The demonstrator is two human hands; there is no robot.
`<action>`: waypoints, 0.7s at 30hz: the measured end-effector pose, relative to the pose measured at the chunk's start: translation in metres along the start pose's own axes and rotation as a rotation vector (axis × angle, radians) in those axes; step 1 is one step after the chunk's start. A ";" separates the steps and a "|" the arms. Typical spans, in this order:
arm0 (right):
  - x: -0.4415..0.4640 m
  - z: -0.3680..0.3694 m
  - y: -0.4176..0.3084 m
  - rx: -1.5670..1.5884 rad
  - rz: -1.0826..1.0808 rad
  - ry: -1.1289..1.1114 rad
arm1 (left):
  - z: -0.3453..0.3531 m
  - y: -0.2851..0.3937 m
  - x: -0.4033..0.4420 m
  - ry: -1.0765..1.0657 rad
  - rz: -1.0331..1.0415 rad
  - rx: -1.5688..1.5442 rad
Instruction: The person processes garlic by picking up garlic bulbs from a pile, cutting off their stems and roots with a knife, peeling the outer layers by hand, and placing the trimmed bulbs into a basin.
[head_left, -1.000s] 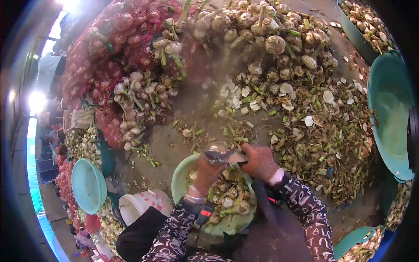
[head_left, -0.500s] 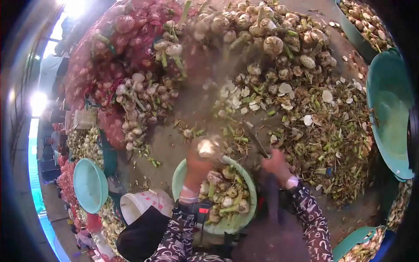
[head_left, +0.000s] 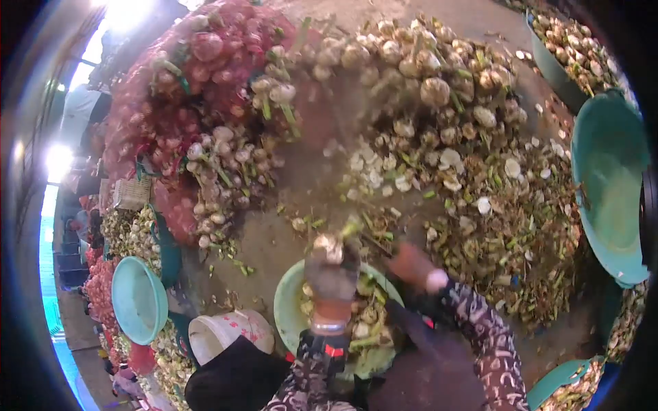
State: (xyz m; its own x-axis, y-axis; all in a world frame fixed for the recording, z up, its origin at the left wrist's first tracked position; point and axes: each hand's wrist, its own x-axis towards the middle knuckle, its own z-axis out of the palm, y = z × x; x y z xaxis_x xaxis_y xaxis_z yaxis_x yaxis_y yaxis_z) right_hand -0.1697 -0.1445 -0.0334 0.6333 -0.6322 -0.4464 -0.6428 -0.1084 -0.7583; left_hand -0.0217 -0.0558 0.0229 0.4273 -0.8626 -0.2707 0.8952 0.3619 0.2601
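Note:
My left hand [head_left: 332,275] is closed around a garlic bulb [head_left: 330,246], above the pale green basin [head_left: 282,301]. From the bulb's upper right a green stem [head_left: 351,227] sticks out, blurred. To the right, my right hand [head_left: 411,266] grips a knife [head_left: 374,242] whose dark blade points up and left, close to the stem. Whether blade and stem touch I cannot tell. Inside the basin lie several garlic bulbs with stems [head_left: 370,318], partly covered by my left hand and a dark cloth.
Ahead are a heap of garlic [head_left: 435,92] and red mesh sacks [head_left: 171,103] of bulbs. Stem trimmings [head_left: 510,246] cover the ground at right, beside a large green tub [head_left: 593,198]. At left stand a white bucket [head_left: 257,329] and a turquoise basin [head_left: 122,301].
My left hand has moved slightly right and down with the garlic bulb. My right hand has brought the knife left, nearer the bulb. The view has shifted a little.

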 end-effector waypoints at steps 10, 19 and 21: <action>-0.024 -0.010 -0.009 0.118 -0.051 0.100 | -0.026 0.037 0.002 -0.040 -0.063 0.845; -0.035 -0.019 -0.071 -0.251 -0.489 0.134 | -0.081 0.058 -0.027 -0.250 -0.061 1.332; -0.038 -0.016 -0.073 -0.255 -0.487 0.122 | -0.074 0.052 -0.041 -0.192 -0.040 1.325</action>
State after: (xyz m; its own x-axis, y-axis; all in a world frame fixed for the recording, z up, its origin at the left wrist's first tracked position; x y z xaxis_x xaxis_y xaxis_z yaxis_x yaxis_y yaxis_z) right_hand -0.1533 -0.1249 0.0464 0.8380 -0.5457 -0.0038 -0.3823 -0.5821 -0.7176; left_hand 0.0167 0.0249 -0.0207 0.2813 -0.9398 -0.1939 0.0629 -0.1836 0.9810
